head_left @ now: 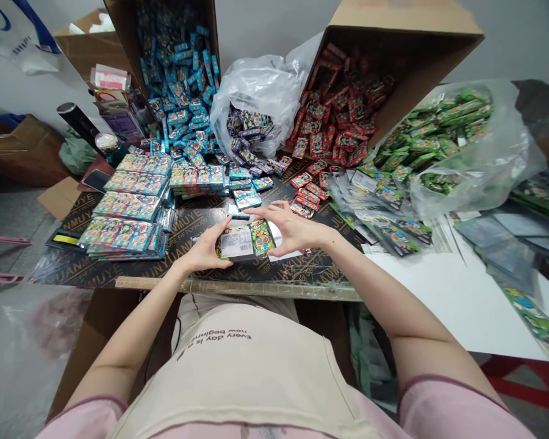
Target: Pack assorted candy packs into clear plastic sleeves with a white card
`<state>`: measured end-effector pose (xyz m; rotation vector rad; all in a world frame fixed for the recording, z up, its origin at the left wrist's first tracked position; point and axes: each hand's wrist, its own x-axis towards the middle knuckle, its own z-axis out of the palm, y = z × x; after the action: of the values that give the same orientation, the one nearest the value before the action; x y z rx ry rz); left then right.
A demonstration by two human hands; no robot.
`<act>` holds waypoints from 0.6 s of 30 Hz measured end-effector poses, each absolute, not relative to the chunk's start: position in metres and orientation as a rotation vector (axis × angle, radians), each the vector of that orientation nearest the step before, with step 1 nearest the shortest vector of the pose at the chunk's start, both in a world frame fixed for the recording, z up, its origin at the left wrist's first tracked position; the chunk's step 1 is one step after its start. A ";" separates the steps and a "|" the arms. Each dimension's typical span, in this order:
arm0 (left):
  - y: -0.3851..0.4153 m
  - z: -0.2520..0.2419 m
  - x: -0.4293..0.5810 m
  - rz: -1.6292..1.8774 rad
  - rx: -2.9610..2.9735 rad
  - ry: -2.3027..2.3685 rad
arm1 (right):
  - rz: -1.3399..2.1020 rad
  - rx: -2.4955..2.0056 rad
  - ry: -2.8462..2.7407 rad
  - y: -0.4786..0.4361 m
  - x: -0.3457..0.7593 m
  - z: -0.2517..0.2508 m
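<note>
Though glossy multicoloured stacked packs (127, 206) look finished, left hand (205, 248) and right hand (298, 229) grip one flat green-and-black pack (238, 244) (seemingly incomplete).

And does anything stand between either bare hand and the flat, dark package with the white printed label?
Nothing visible does. The left hand is at the package's left end; the right hand is at its right end, beside the green patterned packet.

Two packet-filled cartons (407, 15), one held pack (238, 244).
</note>
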<state>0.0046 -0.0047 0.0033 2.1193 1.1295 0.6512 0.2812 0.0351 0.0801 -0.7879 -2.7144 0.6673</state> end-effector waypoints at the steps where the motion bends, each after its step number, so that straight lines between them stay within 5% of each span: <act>1: -0.006 0.004 0.006 0.650 2.117 1.127 | 0.669 -0.794 -2.716 0.034 0.280 0.080; 6: -0.011 0.003 0.022 0.823 2.032 1.160 | 0.768 -0.727 -2.548 0.030 0.273 0.069; 11: -0.015 -0.008 0.053 1.137 1.696 1.486 | 0.788 -1.081 -1.874 0.030 0.249 0.037; 18: -0.021 -0.020 0.087 1.339 1.059 1.322 | 1.106 -1.275 -1.061 0.008 0.201 -0.004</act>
<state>0.0871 -0.0210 -0.0195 1.0594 1.3218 1.3386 0.2010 0.0083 -0.0042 -1.2750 -1.0610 1.1056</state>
